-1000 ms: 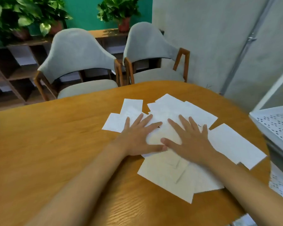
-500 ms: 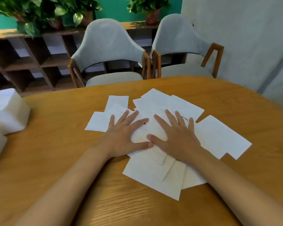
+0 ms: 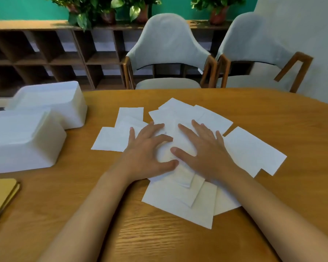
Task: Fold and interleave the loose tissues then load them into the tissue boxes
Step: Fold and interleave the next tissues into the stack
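Several loose white tissues (image 3: 252, 148) lie spread and overlapping on the wooden table (image 3: 301, 120). My left hand (image 3: 148, 148) and my right hand (image 3: 203, 150) lie palm down, fingers spread, side by side on the middle of the pile, pressing it flat. The thumbs nearly meet over a folded tissue (image 3: 186, 178). Two white tissue boxes stand at the left: a near box (image 3: 23, 142) and a far box (image 3: 51, 103) behind it.
Two grey upholstered chairs (image 3: 169, 53) stand at the table's far edge, with a dark cubby shelf (image 3: 55, 53) and potted plants behind. A yellow flat object (image 3: 0, 195) lies at the near left table edge.
The view has swung to the left, bringing both tissue boxes and the yellow object into sight. Both hands stay pressed on the pile, barely shifted.
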`<state>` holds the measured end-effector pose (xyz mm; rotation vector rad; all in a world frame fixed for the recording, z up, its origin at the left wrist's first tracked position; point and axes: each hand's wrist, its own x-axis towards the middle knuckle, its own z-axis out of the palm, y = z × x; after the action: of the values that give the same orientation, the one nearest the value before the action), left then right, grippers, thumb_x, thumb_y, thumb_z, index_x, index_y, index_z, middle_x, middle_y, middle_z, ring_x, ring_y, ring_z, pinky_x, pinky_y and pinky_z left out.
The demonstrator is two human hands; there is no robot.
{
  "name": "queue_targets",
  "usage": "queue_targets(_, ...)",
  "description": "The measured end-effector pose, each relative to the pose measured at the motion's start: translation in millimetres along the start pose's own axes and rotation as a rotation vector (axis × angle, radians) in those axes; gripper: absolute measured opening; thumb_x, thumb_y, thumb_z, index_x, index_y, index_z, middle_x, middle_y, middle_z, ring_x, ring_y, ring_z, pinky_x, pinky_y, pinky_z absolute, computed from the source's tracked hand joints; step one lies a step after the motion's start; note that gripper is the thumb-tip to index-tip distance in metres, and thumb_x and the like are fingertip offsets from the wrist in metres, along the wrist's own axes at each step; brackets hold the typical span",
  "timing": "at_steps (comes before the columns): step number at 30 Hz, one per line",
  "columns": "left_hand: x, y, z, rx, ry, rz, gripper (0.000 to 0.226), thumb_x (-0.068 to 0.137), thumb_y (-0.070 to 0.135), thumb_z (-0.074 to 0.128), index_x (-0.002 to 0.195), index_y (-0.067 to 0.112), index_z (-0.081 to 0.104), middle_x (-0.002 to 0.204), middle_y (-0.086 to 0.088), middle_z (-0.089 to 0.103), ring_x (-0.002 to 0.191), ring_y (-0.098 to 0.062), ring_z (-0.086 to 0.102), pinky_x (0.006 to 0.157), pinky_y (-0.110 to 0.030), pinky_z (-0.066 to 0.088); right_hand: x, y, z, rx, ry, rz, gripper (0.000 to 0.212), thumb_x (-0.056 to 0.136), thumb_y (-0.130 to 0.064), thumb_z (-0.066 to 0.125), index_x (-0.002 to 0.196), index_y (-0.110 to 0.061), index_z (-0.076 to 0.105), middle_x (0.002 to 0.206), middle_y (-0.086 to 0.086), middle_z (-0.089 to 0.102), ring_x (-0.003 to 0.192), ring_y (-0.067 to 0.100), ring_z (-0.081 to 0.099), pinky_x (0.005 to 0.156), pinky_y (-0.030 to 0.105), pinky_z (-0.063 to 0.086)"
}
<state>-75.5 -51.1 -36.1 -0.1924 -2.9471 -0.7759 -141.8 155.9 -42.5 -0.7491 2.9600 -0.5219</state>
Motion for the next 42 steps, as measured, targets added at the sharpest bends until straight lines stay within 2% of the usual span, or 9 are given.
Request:
queue_targets(3,-2,0,3,-0.019,0.058,0.008,0.056,0.077,0.070,0.071,0.126,0.044,0.060,0.159,0.019,0.035,0.155,-0.003,0.012,0.126,-0.061,-0.010,-5,8,-10,0.192,0.119,0.036,0.075,0.091,-0.071,0.045,0.156,-0.043,0.021,0.166,-0.008,0.020,0.153,0.016,0.016,0.124,0.048,0.015)
queue_targets(10,3,11,13,-0.114,0.126,-0.035,0.071,0.081,0.091,0.038,0.119,0.039,0.068,0.145,0.024,0.052,0.144,0.006,0.033,0.126,-0.059,-0.011,-9,15,-8,0.263,0.161,0.040,0.079,0.086,-0.066,0.063,0.153,-0.045,0.026,0.158,-0.020,0.031,0.145,0.009,0.027,0.118,0.040,0.027)
queue_targets(15,2,15,18,-0.153,0.243,-0.054,0.015,0.093,0.048,0.071,0.099,0.034,0.073,0.129,0.021,0.061,0.125,0.003,0.053,0.128,-0.054,-0.003,-13,11,-9,0.269,0.222,-0.034,0.079,0.086,-0.056,0.070,0.152,-0.040,0.031,0.154,-0.021,0.036,0.140,0.002,0.029,0.125,0.044,0.019)
queue_targets(19,2,14,14,-0.160,0.394,0.012,0.009,0.092,0.033,0.077,0.097,0.026,0.081,0.123,0.016,0.070,0.114,0.004,0.060,0.129,-0.040,0.017,-14,12,-14,0.331,0.323,-0.033,0.086,0.082,-0.054,0.076,0.153,-0.042,0.028,0.155,-0.021,0.032,0.137,0.000,0.029,0.117,0.047,0.034)
queue_targets(23,-1,17,1,-0.436,0.348,-0.107,0.008,0.094,0.027,0.075,0.100,0.026,0.081,0.096,0.016,0.078,0.096,0.000,0.070,0.087,-0.021,0.055,-17,11,-24,0.493,0.324,0.008,0.092,0.080,-0.049,0.080,0.154,-0.046,0.024,0.154,-0.022,0.034,0.129,-0.008,0.030,0.100,0.022,0.034)
queue_targets(29,0,16,-8,-0.739,0.292,-0.180,0.012,0.100,0.020,0.068,0.103,0.027,0.077,0.098,0.010,0.078,0.092,-0.008,0.072,0.078,-0.023,0.056,-30,7,-40,1.049,0.328,0.087,0.051,0.087,-0.027,0.077,0.133,-0.037,0.057,0.106,-0.022,0.065,0.093,-0.007,0.067,0.071,0.017,0.057)
queue_targets(35,-4,22,-9,-0.622,0.235,-0.069,0.015,0.101,0.032,0.065,0.105,0.038,0.078,0.103,0.014,0.075,0.086,-0.039,0.063,0.060,-0.046,0.049,-34,6,-38,0.925,0.209,0.033,0.024,0.088,-0.031,0.075,0.110,-0.040,0.070,0.091,-0.034,0.064,0.088,-0.009,0.061,0.061,0.009,0.047)
queue_targets(39,-4,29,-3,-0.653,0.404,-0.129,0.013,0.099,0.032,0.069,0.106,0.037,0.077,0.097,0.018,0.073,0.071,-0.013,0.065,0.053,-0.018,0.044,-37,10,-40,1.047,0.141,-0.043,0.065,0.089,-0.016,0.074,0.134,-0.052,0.043,0.111,-0.033,0.062,0.102,-0.001,0.066,0.067,0.018,0.057)
queue_targets(42,-5,34,-2,-0.660,0.475,-0.143,0.015,0.097,0.026,0.071,0.109,0.034,0.075,0.103,0.017,0.070,0.075,0.004,0.063,0.059,-0.013,0.045,-42,9,-39,1.044,0.068,-0.164,0.056,0.095,-0.007,0.066,0.132,-0.047,0.055,0.131,-0.028,0.054,0.113,0.008,0.061,0.070,0.027,0.061)
